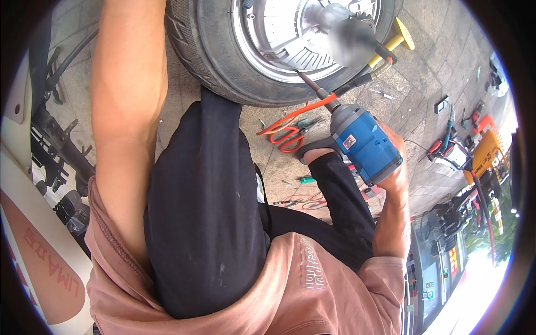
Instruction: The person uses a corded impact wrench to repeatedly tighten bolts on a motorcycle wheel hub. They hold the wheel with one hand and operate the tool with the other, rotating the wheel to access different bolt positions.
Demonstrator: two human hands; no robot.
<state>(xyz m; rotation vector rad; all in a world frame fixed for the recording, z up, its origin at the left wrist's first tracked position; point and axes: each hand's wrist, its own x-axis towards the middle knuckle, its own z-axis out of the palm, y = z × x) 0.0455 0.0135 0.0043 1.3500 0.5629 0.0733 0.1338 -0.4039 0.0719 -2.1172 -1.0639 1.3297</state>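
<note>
My right hand is closed around a blue and grey power wrench, its fingers mostly hidden behind the tool body. The wrench's long shaft slants up to the left. Its tip meets the lower rim edge of a wheel with a black tyre and silver rim; whether it sits on a bolt I cannot tell. My left forearm reaches up past the tyre's left side, and the hand lies beyond the top edge. An orange cord loops beneath the shaft.
Red-handled scissors and a green-handled tool lie on the paving below the tyre. A yellow hammer rests at the wheel's right. Several tools and a yellow case spread farther right. Vehicle parts stand at left.
</note>
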